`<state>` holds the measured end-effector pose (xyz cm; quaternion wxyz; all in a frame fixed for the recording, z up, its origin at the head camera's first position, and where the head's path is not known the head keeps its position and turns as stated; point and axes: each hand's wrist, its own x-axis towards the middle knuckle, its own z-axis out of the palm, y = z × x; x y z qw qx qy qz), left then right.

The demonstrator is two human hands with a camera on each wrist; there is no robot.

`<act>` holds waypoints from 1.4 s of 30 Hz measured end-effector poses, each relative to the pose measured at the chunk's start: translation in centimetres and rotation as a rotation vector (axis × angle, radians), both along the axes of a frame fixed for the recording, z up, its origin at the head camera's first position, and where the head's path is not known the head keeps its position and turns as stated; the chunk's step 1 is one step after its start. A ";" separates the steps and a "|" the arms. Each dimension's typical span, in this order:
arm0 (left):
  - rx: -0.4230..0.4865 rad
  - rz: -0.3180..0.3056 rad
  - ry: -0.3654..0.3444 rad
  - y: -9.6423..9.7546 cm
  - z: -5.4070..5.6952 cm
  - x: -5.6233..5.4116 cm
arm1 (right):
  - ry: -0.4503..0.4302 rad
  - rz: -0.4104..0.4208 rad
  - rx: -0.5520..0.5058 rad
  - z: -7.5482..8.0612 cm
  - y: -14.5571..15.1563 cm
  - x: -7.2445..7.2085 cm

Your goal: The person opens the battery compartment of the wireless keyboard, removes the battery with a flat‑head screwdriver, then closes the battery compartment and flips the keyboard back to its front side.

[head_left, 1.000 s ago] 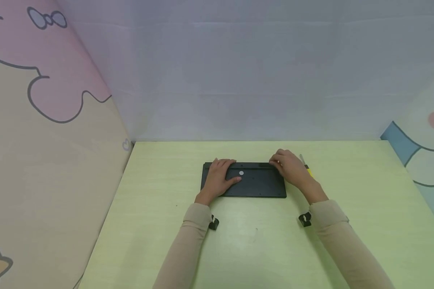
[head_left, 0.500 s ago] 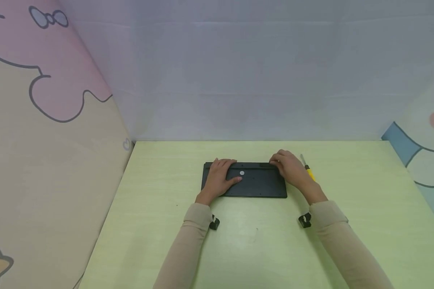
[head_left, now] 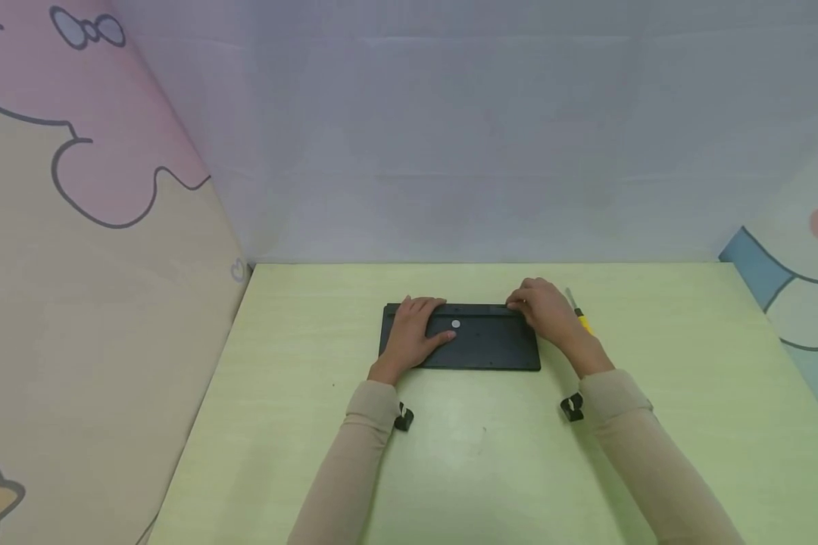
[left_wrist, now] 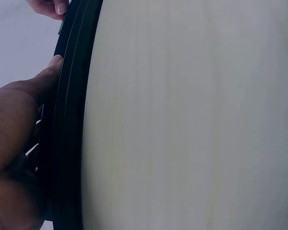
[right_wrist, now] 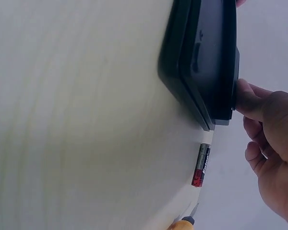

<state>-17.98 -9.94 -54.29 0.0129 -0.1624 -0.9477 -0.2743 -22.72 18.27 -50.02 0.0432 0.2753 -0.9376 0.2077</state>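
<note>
A black keyboard lies face down on the table, a round white sticker on its underside. My left hand rests on its left part, thumb spread and fingertips at the far edge. At the far right corner my right hand pinches a thin dark piece like a battery cover at the raised far strip; the fingers hide most of it. A red and silver battery lies beyond the keyboard's right end in the right wrist view. Near it is a screwdriver with a yellow handle.
The pale green table stretches around the keyboard. A white cloth backdrop hangs behind its far edge. A wall with cartoon drawings stands on the left, another on the right. Black wrist mounts sit at both cuffs.
The dark patch by my right fingertips on the keyboard's far strip looks lighter and smaller now. My right forearm has shifted slightly; my left hand keeps its place.
</note>
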 end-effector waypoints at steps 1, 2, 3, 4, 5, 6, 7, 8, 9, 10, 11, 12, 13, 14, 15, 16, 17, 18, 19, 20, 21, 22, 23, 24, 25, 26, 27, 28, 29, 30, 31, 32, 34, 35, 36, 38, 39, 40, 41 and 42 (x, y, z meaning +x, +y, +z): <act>-0.003 -0.001 0.002 0.0 0.0 0.0 | -0.011 -0.004 0.002 0.0 0.0 -0.1; -0.003 0.000 0.003 0.0 0.0 -0.1 | -0.025 -0.010 0.003 0.1 0.0 -0.2; -0.008 0.000 0.005 0.0 0.0 -0.1 | -0.039 -0.017 0.005 0.2 0.0 -0.3; -0.009 0.000 0.005 0.1 0.0 -0.2 | -0.055 -0.025 0.007 0.2 0.0 -0.4; -0.010 0.001 0.006 0.1 0.0 -0.2 | -0.072 -0.033 0.010 0.3 -0.1 -0.4; -0.013 0.002 0.008 0.1 0.0 -0.2 | -0.086 -0.039 0.014 0.3 -0.1 -0.5; -0.015 0.003 0.008 0.1 -0.1 -0.3 | -0.100 -0.045 0.018 0.4 -0.1 -0.6; -0.014 0.003 0.007 0.1 -0.1 -0.3 | -0.114 -0.050 0.022 0.5 -0.1 -0.6; -0.013 0.003 0.006 0.1 -0.1 -0.3 | -0.126 -0.053 0.027 0.5 -0.2 -0.7; -0.009 0.003 0.006 0.1 -0.1 -0.3 | -0.139 -0.055 0.030 0.6 -0.2 -0.7; -0.005 0.003 0.006 0.1 -0.1 -0.2 | -0.150 -0.055 0.030 0.7 -0.3 -0.7; -0.003 0.003 0.006 0.1 -0.1 -0.2 | -0.159 -0.053 0.027 0.8 -0.3 -0.7; -0.004 0.004 0.003 0.1 -0.1 -0.2 | -0.167 -0.053 0.022 0.9 -0.4 -0.7; -0.004 0.005 0.001 0.1 -0.1 -0.2 | -0.171 -0.053 0.016 0.9 -0.4 -0.7; -0.004 0.005 0.000 0.1 -0.1 -0.1 | -0.173 -0.051 0.010 0.9 -0.5 -0.7; -0.006 0.006 -0.004 0.1 -0.1 -0.1 | -0.173 -0.053 0.003 0.9 -0.6 -0.7; -0.010 0.009 -0.004 0.0 -0.1 -0.1 | -0.162 -0.054 -0.001 0.8 -0.6 -0.7; -0.013 0.011 -0.006 0.0 -0.2 -0.1 | -0.160 -0.058 -0.005 0.8 -0.7 -0.6; -0.015 0.012 -0.008 0.1 -0.2 -0.1 | -0.158 -0.064 -0.008 0.7 -0.7 -0.6; -0.014 0.013 -0.008 0.1 -0.2 -0.1 | -0.155 -0.070 -0.010 0.6 -0.7 -0.5; -0.013 0.014 -0.007 0.1 -0.2 -0.1 | -0.156 -0.074 -0.008 0.6 -0.7 -0.5; -0.013 0.016 -0.006 0.1 -0.2 -0.1 | -0.159 -0.079 -0.009 0.5 -0.7 -0.5; -0.014 0.016 -0.005 0.1 -0.2 -0.1 | -0.162 -0.083 -0.008 0.4 -0.7 -0.4; -0.012 0.015 -0.007 0.1 -0.2 -0.1 | -0.173 -0.087 -0.011 0.3 -0.6 -0.4; -0.013 0.014 -0.007 0.1 -0.3 -0.2 | -0.176 -0.089 -0.013 0.2 -0.6 -0.3; -0.016 0.013 -0.009 0.1 -0.3 -0.2 | -0.178 -0.090 -0.013 0.1 -0.5 -0.3; -0.020 0.013 -0.014 0.1 -0.3 -0.2 | -0.179 -0.087 -0.017 0.0 -0.4 -0.2; -0.025 0.013 -0.019 0.1 -0.3 -0.2 | -0.180 -0.086 -0.023 -0.1 -0.4 -0.2; -0.028 0.013 -0.024 0.2 -0.3 -0.3 | -0.179 -0.084 -0.027 -0.2 -0.3 -0.1; -0.034 0.014 -0.029 0.2 -0.3 -0.3 | -0.177 -0.082 -0.031 -0.3 -0.2 0.0; -0.039 0.015 -0.033 0.2 -0.3 -0.3 | -0.175 -0.078 -0.034 -0.4 -0.2 0.0; -0.038 0.017 -0.035 0.2 -0.3 -0.3 | -0.169 -0.075 -0.036 -0.5 -0.1 0.1; -0.033 0.017 -0.034 0.2 -0.3 -0.3 | -0.158 -0.073 -0.039 -0.5 -0.1 0.3; -0.032 0.016 -0.035 0.2 -0.3 -0.2 | -0.150 -0.072 -0.040 -0.5 0.0 0.4; -0.033 0.016 -0.034 0.2 -0.2 -0.2 | -0.141 -0.071 -0.043 -0.5 0.0 0.5; -0.031 0.011 -0.036 0.2 -0.1 -0.2 | -0.126 -0.076 -0.050 -0.3 0.1 0.8; -0.036 0.008 -0.039 0.2 0.0 -0.2 | -0.118 -0.079 -0.052 -0.2 0.2 0.8; -0.040 0.005 -0.044 0.2 0.1 -0.2 | -0.108 -0.079 -0.056 -0.1 0.3 0.9; -0.046 0.003 -0.044 0.1 0.3 -0.2 | -0.104 -0.083 -0.062 0.0 0.4 1.0; -0.048 0.000 -0.049 0.1 0.4 -0.2 | -0.104 -0.089 -0.069 0.1 0.6 1.1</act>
